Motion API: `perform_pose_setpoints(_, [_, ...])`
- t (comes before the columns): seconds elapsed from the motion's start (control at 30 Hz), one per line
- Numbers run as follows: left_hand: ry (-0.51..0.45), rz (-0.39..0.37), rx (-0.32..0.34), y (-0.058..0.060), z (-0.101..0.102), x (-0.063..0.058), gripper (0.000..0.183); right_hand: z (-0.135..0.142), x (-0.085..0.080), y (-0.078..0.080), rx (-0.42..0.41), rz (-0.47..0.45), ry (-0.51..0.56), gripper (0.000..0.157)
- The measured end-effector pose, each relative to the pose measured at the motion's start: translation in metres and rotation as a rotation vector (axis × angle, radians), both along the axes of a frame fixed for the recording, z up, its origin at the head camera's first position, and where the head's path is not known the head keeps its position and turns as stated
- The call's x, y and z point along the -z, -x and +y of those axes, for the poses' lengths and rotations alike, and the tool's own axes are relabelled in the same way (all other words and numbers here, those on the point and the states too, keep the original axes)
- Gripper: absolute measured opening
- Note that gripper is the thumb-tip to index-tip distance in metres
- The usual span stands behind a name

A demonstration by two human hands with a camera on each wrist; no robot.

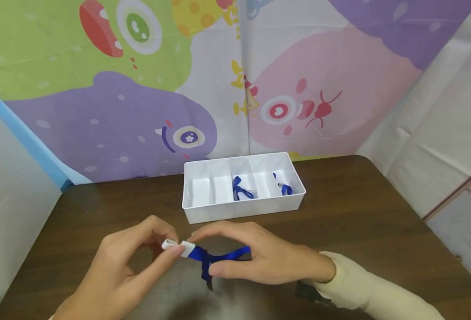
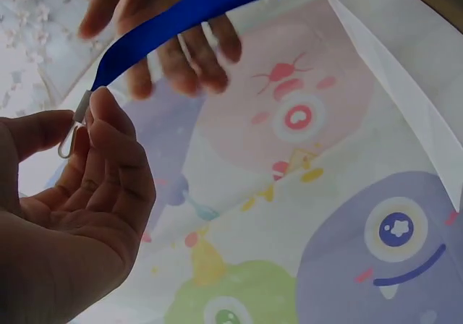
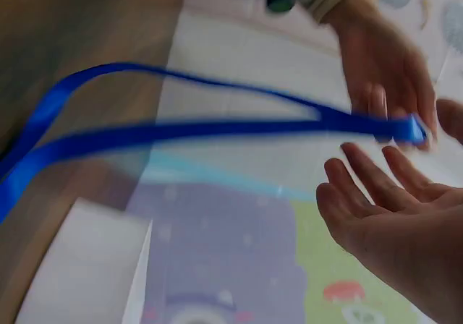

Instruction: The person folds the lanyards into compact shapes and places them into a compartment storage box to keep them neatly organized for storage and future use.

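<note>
A blue lanyard hangs over the table, its white end clip pinched between the thumb and fingers of my left hand. The left wrist view shows the pale clip with a small loop poking out past the fingertips. Beside the strap, my right hand has its fingers spread and relaxed. From the right wrist, the two blue strap lengths run past these fingers, which are not curled round them.
Behind the hands stands a white divided box on the dark wooden table. One blue lanyard lies in its middle compartment, and more blue strap is in the rightmost one. A cartoon-printed cloth hangs behind the table.
</note>
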State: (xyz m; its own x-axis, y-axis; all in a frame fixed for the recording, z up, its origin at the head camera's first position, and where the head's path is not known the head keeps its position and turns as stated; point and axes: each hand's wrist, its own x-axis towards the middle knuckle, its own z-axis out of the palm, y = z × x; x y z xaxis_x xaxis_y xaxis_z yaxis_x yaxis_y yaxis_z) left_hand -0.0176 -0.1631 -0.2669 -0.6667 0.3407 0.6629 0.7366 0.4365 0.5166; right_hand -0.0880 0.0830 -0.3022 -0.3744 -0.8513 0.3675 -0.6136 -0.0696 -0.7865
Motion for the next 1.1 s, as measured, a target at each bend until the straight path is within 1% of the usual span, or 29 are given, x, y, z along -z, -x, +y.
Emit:
perform_pose_setpoints(0.07, [-0.027, 0.007, 0.018, 0.002, 0.002, -0.001, 0.027, -0.009, -0.003, -0.002, -0.072, -0.101, 0.050, 0.025])
perform_pose_setpoints(0.13, [-0.064, 0.012, 0.025, 0.005, 0.001, -0.002, 0.024, -0.013, -0.004, -0.003, -0.100, -0.233, 0.087, 0.015])
perform_pose_setpoints(0.23, [-0.111, -0.003, 0.021, 0.008, -0.004, -0.002, 0.024, -0.013, -0.004, -0.004, -0.110, -0.410, 0.135, 0.013])
perform_pose_setpoints(0.3, [-0.131, -0.031, 0.003, 0.009, -0.008, -0.002, 0.026, -0.010, -0.004, -0.003, -0.093, -0.464, 0.146, 0.014])
perform_pose_setpoints(0.4, [-0.168, -0.066, -0.029, 0.011, -0.015, -0.002, 0.026, -0.004, -0.002, 0.000, -0.072, -0.485, 0.132, 0.016])
perform_pose_setpoints(0.5, [-0.233, -0.087, -0.053, 0.015, -0.024, -0.002, 0.022, 0.001, 0.000, 0.002, -0.050, -0.499, 0.100, 0.021])
perform_pose_setpoints(0.6, [-0.292, -0.111, -0.072, 0.018, -0.032, -0.001, 0.018, 0.005, 0.002, 0.002, -0.032, -0.493, 0.069, 0.027])
perform_pose_setpoints(0.67, [-0.299, -0.120, -0.092, 0.020, -0.036, 0.000, 0.017, 0.006, 0.003, 0.003, -0.018, -0.475, 0.054, 0.028])
perform_pose_setpoints(0.7, [-0.290, -0.124, -0.107, 0.021, -0.038, 0.000, 0.017, 0.007, 0.004, 0.003, -0.007, -0.461, 0.047, 0.028])
perform_pose_setpoints(0.77, [-0.277, -0.134, -0.122, 0.021, -0.040, 0.001, 0.017, 0.008, 0.006, 0.004, 0.026, -0.463, 0.031, 0.025])
perform_pose_setpoints(0.9, [-0.220, -0.160, -0.167, 0.020, -0.041, 0.001, 0.016, 0.011, 0.010, 0.006, 0.063, -0.523, 0.023, 0.020])
perform_pose_setpoints(0.97, [-0.187, -0.185, -0.194, 0.018, -0.041, 0.001, 0.015, 0.012, 0.011, 0.006, 0.066, -0.565, 0.025, 0.019])
perform_pose_setpoints(1.03, [-0.162, -0.218, -0.219, 0.015, -0.042, 0.000, 0.014, 0.013, 0.011, 0.007, 0.063, -0.573, 0.028, 0.018])
perform_pose_setpoints(1.1, [-0.156, -0.247, -0.234, 0.013, -0.043, 0.001, 0.014, 0.015, 0.012, 0.008, 0.062, -0.581, 0.021, 0.017])
